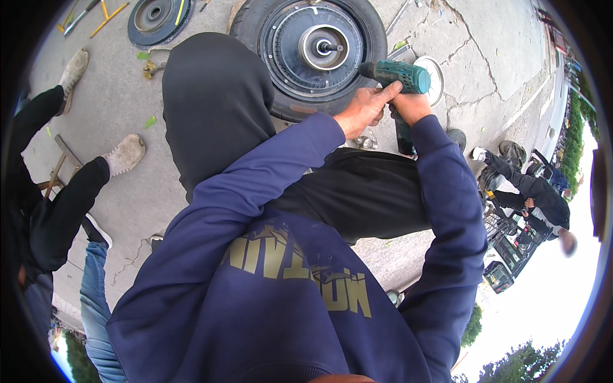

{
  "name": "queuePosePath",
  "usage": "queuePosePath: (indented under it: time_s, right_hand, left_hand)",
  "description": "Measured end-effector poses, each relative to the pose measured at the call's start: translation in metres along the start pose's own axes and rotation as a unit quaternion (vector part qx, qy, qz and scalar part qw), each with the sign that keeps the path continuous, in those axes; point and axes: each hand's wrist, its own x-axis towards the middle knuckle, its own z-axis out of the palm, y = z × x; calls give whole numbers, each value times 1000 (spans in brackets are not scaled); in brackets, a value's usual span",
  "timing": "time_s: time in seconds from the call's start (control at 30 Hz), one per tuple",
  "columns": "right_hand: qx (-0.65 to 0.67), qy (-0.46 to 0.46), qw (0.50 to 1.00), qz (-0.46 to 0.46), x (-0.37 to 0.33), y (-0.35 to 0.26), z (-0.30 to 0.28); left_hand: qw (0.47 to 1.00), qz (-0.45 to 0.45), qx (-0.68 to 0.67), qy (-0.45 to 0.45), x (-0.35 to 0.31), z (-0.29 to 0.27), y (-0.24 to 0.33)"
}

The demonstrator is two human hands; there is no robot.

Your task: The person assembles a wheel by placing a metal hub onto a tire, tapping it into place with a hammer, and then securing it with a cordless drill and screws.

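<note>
A cordless drill (pixel 408 76) with a teal body and black nose is in my right hand (pixel 412 107), whose fingers wrap its handle. Close beside it, my left hand (pixel 365 112) is closed, its thumb pressed against the drill near the top of the grip. The drill lies sideways, its nose pointing left over the rim of a wheel (pixel 271 60) that rests flat on the ground. In the wheel's middle is a dark hub motor (pixel 287 54) with a silver ring and a short shaft. Whether the drill touches a bolt cannot be made out.
A round dark hub cover (pixel 137 32) and a yellow T-handle wrench (pixel 108 20) lie at the upper left. A pale round plate (pixel 436 80) is right of the drill. People stand at the left; another person (pixel 543 198) sits at the right by a cart. Cracked concrete surrounds the wheel.
</note>
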Motion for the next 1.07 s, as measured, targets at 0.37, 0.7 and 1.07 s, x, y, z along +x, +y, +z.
queuePosePath:
  time_s: [0.37, 0.7, 1.07]
  right_hand:
    - [-15, -12, 999, 34, -1, -7, -1]
    - [-3, -15, 999, 37, 2, -4, 0]
    - [6, -13, 1000, 4, 4, 4, -3]
  left_hand:
    - [1000, -3, -12, 2, 1, 0, 1]
    - [999, -6, -35, 7, -2, 4, 3]
    - [999, -15, -35, 20, 2, 3, -6]
